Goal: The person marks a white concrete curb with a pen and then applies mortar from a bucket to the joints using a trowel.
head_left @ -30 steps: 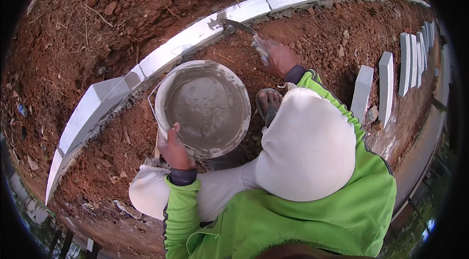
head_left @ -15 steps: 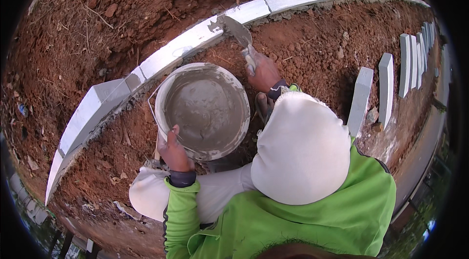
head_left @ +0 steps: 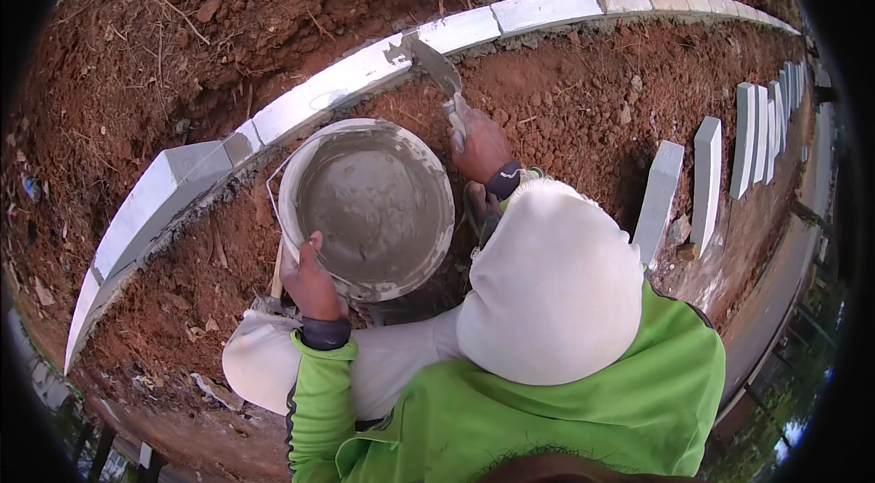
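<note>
My left hand (head_left: 313, 278) grips the rim of a white bucket (head_left: 445, 210) filled with wet grey mortar (head_left: 369, 210). My right hand (head_left: 478, 144), to the bucket's upper right, is closed round the handle of a trowel (head_left: 437, 66). The trowel's mortar-smeared blade points up and left and reaches the curved row of pale curb blocks (head_left: 346, 77), beside a grey patch of mortar on their surface. A foot in a sandal shows partly behind my right wrist, and my white-clad knee (head_left: 547, 282) fills the space below it.
Loose concrete blocks (head_left: 656, 200) lie in a line along the right, with a paved strip (head_left: 775, 282) beyond them. Rough red soil (head_left: 164, 46) with dry roots lies behind the curb. A bulkier grey curb piece (head_left: 155, 210) sits in the row at the left.
My right hand has moved left and a little down, and the trowel blade now slants more steeply. The whole view has shifted slightly. My left hand still holds the bucket.
</note>
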Demonstrator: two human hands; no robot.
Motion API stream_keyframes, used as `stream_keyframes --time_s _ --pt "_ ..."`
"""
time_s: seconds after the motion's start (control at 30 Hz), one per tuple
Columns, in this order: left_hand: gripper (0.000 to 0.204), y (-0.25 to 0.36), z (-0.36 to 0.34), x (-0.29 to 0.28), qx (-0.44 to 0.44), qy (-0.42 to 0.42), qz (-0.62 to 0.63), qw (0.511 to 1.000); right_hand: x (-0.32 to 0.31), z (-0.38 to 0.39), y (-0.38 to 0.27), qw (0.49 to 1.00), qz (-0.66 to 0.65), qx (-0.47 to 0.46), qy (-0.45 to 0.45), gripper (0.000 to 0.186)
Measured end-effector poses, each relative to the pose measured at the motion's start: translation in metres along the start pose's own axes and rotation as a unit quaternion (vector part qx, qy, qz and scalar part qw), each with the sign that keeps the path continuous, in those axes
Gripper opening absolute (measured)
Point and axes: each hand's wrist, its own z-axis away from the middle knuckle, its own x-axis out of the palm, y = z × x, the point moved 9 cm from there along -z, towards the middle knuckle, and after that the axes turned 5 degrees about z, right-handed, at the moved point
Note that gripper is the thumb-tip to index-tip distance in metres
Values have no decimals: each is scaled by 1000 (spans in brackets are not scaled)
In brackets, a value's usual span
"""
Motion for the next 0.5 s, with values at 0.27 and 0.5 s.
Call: stream_keyframes --time_s 0.27,0.5 --pt "37 6 1 7 -7 -16 5 1000 5 -3 4 1000 0 8 -13 59" --pt "33 4 -1 5 4 -8 20 1000 -4 -18 -14 999 -30 -27 -18 66"
